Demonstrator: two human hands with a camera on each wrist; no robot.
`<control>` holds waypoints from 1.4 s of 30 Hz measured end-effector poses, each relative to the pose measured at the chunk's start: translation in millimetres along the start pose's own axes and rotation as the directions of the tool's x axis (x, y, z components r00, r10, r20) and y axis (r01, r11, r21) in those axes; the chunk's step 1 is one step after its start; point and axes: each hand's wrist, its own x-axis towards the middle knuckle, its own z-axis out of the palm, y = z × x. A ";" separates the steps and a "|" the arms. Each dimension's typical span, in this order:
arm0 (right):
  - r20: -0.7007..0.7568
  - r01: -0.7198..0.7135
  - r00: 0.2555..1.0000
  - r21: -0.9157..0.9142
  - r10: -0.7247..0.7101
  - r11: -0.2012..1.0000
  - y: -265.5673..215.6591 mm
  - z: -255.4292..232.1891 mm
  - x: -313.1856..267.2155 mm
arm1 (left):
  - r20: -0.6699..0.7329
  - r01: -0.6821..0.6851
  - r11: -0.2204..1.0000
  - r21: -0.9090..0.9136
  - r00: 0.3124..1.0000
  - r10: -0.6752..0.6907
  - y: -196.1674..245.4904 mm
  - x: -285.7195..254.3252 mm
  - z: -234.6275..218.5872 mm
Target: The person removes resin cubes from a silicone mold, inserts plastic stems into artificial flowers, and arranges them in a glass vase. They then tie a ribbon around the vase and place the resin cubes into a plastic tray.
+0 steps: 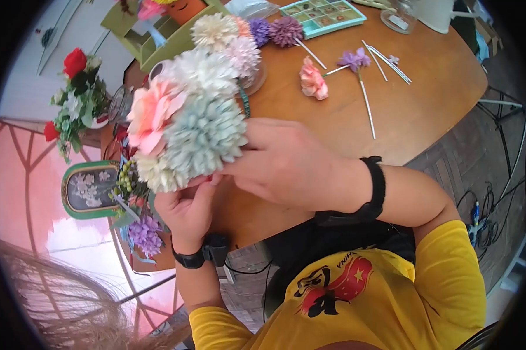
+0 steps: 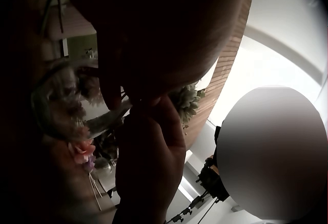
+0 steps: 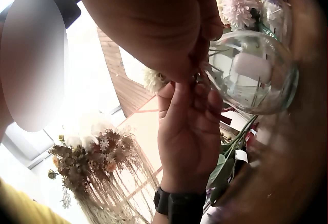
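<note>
A bunch of artificial flowers fills the left of the head view: a pale mint pompon flower, a coral flower, a white flower and a cream flower. Beneath the blooms, my left hand pinches at the stems with thumb and fingers. My right hand comes in from the right, its curled fingers meeting the left fingertips there. In the right wrist view a round glass vase with stems inside stands close beside both hands. The blooms hide the exact grip from above.
Loose on the wooden table lie a pink flower, a small purple flower and several white sticks. A mint compartment box stands at the back. A green-framed picture and purple flowers are at the left.
</note>
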 end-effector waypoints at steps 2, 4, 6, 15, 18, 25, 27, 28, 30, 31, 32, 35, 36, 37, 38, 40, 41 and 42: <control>-0.049 -0.030 0.998 0.074 0.033 0.997 -3.0 -0.5 2.3 | 0.058 -0.044 0.999 -0.019 0.997 0.045 -8.4 3.3 -0.5; -0.078 -0.045 0.995 0.120 0.055 0.992 -4.9 -0.1 3.7 | 0.035 0.047 0.994 -0.101 0.998 -0.044 -7.3 3.8 1.8; -0.076 -0.049 0.995 0.126 0.059 0.991 -3.4 -0.2 5.7 | 0.012 0.063 0.989 -0.138 0.998 -0.062 -2.4 6.1 11.7; -0.039 -0.097 0.994 0.026 0.098 0.995 -2.3 -0.8 3.4 | -0.017 0.043 0.999 -0.034 0.999 -0.043 1.0 8.5 14.2; -0.073 -0.014 0.997 -0.005 0.013 1.000 1.0 -1.1 8.3 | -0.010 0.044 0.995 -0.086 0.999 -0.045 1.4 10.9 13.6; -0.076 -0.018 0.997 -0.036 0.015 0.999 1.8 -4.1 9.7 | 0.031 0.151 0.969 -0.196 0.989 -0.148 1.2 12.7 13.9; -0.087 -0.134 0.987 0.030 0.136 0.991 -6.4 -6.9 11.0 | 0.046 0.198 0.953 -0.228 0.980 -0.193 2.0 16.1 12.0; -0.072 -0.082 0.994 0.038 0.084 0.996 -3.2 -8.9 11.7 | 0.043 0.222 0.949 -0.224 0.975 -0.218 2.6 17.3 12.3; -0.048 -0.014 0.999 0.047 0.017 0.999 2.7 -10.8 10.2 | 0.033 0.245 0.938 -0.244 0.969 -0.244 3.4 16.6 13.5; -0.040 0.006 0.999 0.046 -0.004 0.999 3.7 -10.5 9.2 | 0.025 0.238 0.934 -0.268 0.970 -0.240 4.1 17.7 14.0; -0.043 0.005 0.999 0.030 -0.004 1.000 3.2 -9.9 9.2 | 0.017 0.229 0.929 -0.291 0.972 -0.234 4.6 18.5 14.5; -0.049 0.008 0.999 0.013 -0.007 1.000 0.9 -9.4 10.9 | -0.010 0.201 0.908 -0.368 0.975 -0.220 3.4 20.6 18.7; -0.053 0.014 0.999 0.013 -0.013 1.000 0.0 -9.4 11.2 | 0.019 0.201 0.899 -0.389 0.978 -0.210 1.8 21.4 16.6; -0.057 0.020 0.998 0.013 -0.019 1.000 -0.7 -9.3 11.5 | 0.101 0.223 0.887 -0.404 0.975 -0.199 -1.9 18.9 6.4; -0.064 0.030 0.998 0.015 -0.029 0.999 -2.5 -8.5 11.9 | 0.142 0.236 0.883 -0.406 0.971 -0.194 -4.1 16.9 2.3; -0.061 0.027 0.998 0.001 -0.027 1.000 -3.1 -7.7 9.8 | 0.184 0.249 0.883 -0.397 0.965 -0.189 -7.6 14.8 -2.6; -0.051 0.016 0.999 -0.015 -0.016 1.000 -2.7 -7.6 8.4 | 0.170 0.242 0.886 -0.396 0.967 -0.189 -6.6 14.6 -0.8; -0.041 0.009 0.999 -0.032 -0.010 0.999 -2.0 -7.9 8.0 | 0.156 0.236 0.888 -0.395 0.970 -0.189 -5.5 14.3 1.0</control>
